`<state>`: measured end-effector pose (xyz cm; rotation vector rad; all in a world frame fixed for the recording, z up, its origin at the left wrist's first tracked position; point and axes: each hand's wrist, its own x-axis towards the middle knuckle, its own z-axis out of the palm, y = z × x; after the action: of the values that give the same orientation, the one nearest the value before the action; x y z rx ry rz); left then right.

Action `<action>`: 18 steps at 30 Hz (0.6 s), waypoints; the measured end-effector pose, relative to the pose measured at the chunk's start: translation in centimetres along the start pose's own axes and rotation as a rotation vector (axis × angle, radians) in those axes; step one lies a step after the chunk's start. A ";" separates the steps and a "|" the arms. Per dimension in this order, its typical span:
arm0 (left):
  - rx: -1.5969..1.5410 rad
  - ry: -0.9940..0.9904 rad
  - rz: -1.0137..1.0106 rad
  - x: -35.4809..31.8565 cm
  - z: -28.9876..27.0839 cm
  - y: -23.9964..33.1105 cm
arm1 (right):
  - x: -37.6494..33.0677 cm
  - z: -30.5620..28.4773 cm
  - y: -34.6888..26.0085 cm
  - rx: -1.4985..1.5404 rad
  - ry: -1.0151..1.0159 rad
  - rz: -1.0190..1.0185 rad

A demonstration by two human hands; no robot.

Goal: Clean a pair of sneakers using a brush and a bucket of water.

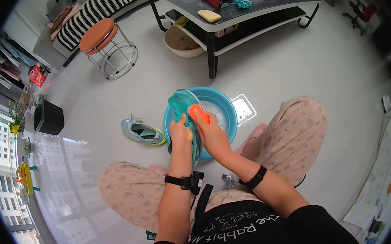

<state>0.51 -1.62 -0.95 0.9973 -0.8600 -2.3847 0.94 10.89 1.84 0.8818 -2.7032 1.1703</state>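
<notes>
Over a blue basin (231,109) on the floor, my left hand (180,132) is closed around a teal shoe (181,102), held tilted with its toe end away from me. My right hand (214,136) grips an orange scrubbing brush (198,114) and presses it against the shoe's side; its bristles are hidden. Foamy water (214,113) shows inside the basin, right of the shoe. Left of the basin, a second shoe (144,132), grey with a yellow-green sole edge, lies on the floor.
A low black-topped table (260,10) stands ahead, with a yellow sponge (209,16) on its near edge and a pale tub (184,52) beneath. An orange stool (98,35) stands far left, near a black bin (49,118). My knees flank the basin.
</notes>
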 end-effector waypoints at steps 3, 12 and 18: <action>0.017 -0.045 -0.005 0.5 -0.2 0.0 | 2.3 -0.6 0.6 -0.032 -0.018 0.069; 0.076 -0.107 0.022 -0.3 0.9 -0.6 | 3.3 -2.1 0.2 0.065 0.064 -0.011; 0.361 -0.199 0.153 -2.1 2.5 -0.8 | 6.3 -3.6 -1.9 -0.216 -0.040 -0.109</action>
<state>-0.06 1.12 0.92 0.7911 -1.4248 -2.2699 -3.88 9.31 7.31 1.0128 -2.7071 0.8306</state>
